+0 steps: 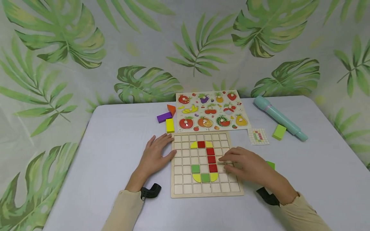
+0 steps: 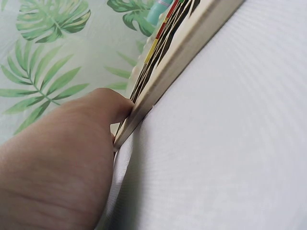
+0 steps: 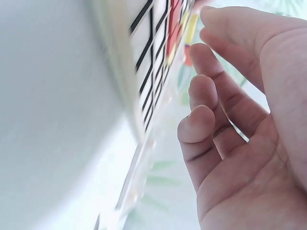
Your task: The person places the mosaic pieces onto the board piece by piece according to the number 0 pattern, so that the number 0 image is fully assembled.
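Note:
A square wooden grid board point(image 1: 179, 189) lies on the table, with red tiles point(image 1: 211, 159), green tiles point(image 1: 205, 177) and yellow quarter-round tiles point(image 1: 197, 178) set in its cells. My left hand point(image 1: 156, 155) lies flat at the board's left edge, fingers extended; the left wrist view shows the thumb point(image 2: 117, 105) against the rim. Over the board's right side hovers my right hand point(image 1: 245, 163), fingers loosely bent beside the red column. In the right wrist view, nothing sits between its thumb and fingers point(image 3: 204, 91).
Behind the board lies a fruit puzzle point(image 1: 212, 110). Purple point(image 1: 164, 117), yellow point(image 1: 170, 125) and orange blocks point(image 1: 171, 110) sit at its left. To the right are a small pattern card point(image 1: 259, 136), a green block point(image 1: 279, 132) and a teal tube point(image 1: 280, 118). Another green block point(image 1: 270, 165) is partly hidden behind my right hand.

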### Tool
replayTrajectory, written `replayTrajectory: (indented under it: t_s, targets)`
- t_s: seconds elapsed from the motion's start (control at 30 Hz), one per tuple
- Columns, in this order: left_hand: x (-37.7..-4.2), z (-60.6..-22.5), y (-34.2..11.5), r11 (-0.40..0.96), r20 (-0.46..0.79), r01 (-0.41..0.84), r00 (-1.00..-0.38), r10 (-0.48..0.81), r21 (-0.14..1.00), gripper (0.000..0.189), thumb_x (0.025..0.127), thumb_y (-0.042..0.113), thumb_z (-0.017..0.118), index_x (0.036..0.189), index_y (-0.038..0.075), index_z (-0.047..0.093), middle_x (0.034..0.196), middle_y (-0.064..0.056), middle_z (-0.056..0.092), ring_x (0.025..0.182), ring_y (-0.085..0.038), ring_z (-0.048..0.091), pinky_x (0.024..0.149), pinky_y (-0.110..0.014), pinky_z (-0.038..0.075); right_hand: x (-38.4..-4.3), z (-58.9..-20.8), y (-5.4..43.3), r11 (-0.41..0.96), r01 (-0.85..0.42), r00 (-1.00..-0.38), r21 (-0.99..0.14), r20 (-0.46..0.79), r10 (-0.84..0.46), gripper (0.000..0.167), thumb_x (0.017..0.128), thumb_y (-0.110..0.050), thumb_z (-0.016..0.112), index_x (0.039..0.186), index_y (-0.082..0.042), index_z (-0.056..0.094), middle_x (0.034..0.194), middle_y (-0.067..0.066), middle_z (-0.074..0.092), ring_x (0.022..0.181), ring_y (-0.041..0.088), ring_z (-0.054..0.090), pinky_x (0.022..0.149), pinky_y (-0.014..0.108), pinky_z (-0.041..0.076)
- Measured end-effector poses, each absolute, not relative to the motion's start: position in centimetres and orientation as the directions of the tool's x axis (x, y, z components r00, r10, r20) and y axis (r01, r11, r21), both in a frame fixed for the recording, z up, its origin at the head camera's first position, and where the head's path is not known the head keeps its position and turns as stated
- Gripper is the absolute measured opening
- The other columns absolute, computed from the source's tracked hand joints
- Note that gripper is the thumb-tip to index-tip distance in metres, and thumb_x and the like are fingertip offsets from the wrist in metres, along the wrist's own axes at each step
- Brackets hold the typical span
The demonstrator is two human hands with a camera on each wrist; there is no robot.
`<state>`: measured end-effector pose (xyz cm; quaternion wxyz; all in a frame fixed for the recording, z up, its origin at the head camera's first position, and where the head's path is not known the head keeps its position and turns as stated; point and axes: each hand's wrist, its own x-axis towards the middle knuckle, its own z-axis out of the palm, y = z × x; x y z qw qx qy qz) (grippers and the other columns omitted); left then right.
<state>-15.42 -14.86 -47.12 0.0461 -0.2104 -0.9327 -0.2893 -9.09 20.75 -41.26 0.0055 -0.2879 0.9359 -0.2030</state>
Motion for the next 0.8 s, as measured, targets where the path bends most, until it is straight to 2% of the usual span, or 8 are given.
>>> replayTrajectory:
  t_s: [0.27, 0.57, 0.8]
  targets:
    - [-15.3, -47.1, -14.9, 0.727, 0.247, 0.443, -0.897, 0.368, 0.525, 0.045, 0.099, 0.03, 0.066, 0.14, 0.01, 0.064, 0.151, -0.007, 0.058, 0.148, -0.026, 0.043, 0.128, -0.055, 0.018, -8.2, -41.4, 24.4, 0.801, -0.466, -0.882, -0.375, 0.124, -0.455, 0.031, 0.087, -0.021, 0.083, 0.117, -0.025, 0.077, 0.111, -0.013, 0.069, 0.104, 0.009, 0.063, 0.085, 0.036, 0.061]
    - [-15.5, -47.2, -15.0, 0.727, 0.241, 0.439, -0.898, 0.368, 0.527, 0.045, 0.1, 0.031, 0.065, 0.141, 0.011, 0.063, 0.152, -0.006, 0.057, 0.149, -0.024, 0.042, 0.128, -0.053, 0.017, -7.1, -42.0, 28.6, 0.83, -0.453, -0.891, -0.326, 0.191, -0.412, 0.035, 0.083, -0.015, 0.086, 0.117, -0.021, 0.077, 0.112, -0.006, 0.071, 0.091, 0.01, 0.061, 0.074, 0.032, 0.057]
    - [-15.5, -47.3, -15.0, 0.728, 0.229, 0.432, -0.902, 0.367, 0.532, 0.045, 0.101, 0.032, 0.064, 0.142, 0.012, 0.062, 0.153, -0.005, 0.056, 0.15, -0.024, 0.042, 0.128, -0.053, 0.016, -6.6, -42.9, 31.6, 0.88, -0.39, -0.92, -0.269, 0.138, -0.366, 0.038, 0.08, -0.016, 0.088, 0.116, -0.02, 0.077, 0.115, 0.001, 0.07, 0.104, 0.024, 0.064, 0.083, 0.047, 0.058]
